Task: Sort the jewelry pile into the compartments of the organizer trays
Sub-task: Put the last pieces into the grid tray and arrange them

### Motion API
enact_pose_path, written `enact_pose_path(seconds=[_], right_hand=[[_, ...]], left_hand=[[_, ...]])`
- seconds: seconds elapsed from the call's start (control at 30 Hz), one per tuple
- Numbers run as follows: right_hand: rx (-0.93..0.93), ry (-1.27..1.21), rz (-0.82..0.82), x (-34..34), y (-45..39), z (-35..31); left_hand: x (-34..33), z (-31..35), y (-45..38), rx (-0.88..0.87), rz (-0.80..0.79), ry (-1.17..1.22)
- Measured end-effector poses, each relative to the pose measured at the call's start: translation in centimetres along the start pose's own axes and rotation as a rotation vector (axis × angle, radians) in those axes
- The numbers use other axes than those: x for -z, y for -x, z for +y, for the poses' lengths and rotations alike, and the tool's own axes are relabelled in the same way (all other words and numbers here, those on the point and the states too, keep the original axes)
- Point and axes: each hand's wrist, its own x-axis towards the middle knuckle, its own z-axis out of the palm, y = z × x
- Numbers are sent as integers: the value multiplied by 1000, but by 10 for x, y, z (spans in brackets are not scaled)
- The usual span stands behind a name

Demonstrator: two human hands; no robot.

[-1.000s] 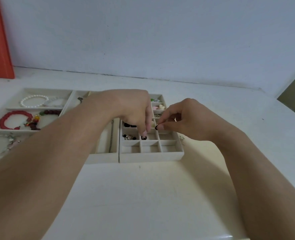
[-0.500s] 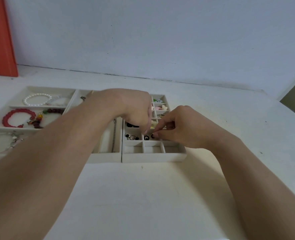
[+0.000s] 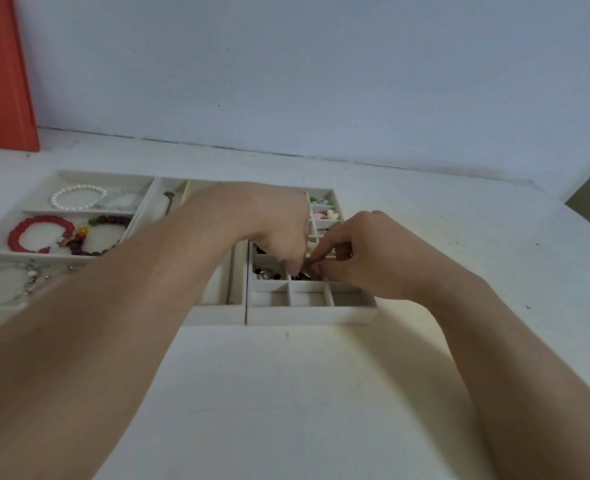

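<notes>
- I see a white table (image 3: pixel 286 393) that fills most of the head view, and the cream organizer trays sit on it toward the far side.
- My two forearms reach in from the near edge and meet over the rightmost tray.
- The wide left tray (image 3: pixel 89 176) has long compartments: a white pearl bracelet (image 3: pixel 78 196) in the far one, a red bead bracelet (image 3: pixel 40 234) and a dark bead bracelet (image 3: pixel 106 237) side by side in the middle one, and a thin silver chain piece (image 3: pixel 32 277) in the near one.
- The middle tray (image 3: pixel 217 315) is mostly hidden under my left arm; I can make out a thin chain (image 3: pixel 168 201) lying in one of its slots.
- The small grid tray (image 3: pixel 310 315) stands just beside it on the right, its near row of three cells bare.
- My left hand (image 3: pixel 272 223) hangs over the grid tray with fingers curled down, tips in the second row from the near edge.
- My right hand (image 3: pixel 366 254) meets it there, thumb and forefinger pinched together on a small piece of jewelry; the piece is too hidden to name.
- I cannot tell whether the left fingertips grip anything.
- Small dark beads and a ring (image 3: pixel 267 273) lie in the cell to the left of the fingertips.
- Pale charms (image 3: pixel 331 214) and a green piece (image 3: pixel 316 200) sit in the far right cells.
</notes>
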Motion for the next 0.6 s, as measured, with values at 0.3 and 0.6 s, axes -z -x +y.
enact_pose_path(seconds=[0.3, 0.6], right_hand=[[18, 20, -15, -4, 1, -3], [-13, 114, -39, -4, 1, -9]], left_hand=[[-1, 3, -1, 3, 8, -19], [-1, 4, -1, 2, 3, 3]])
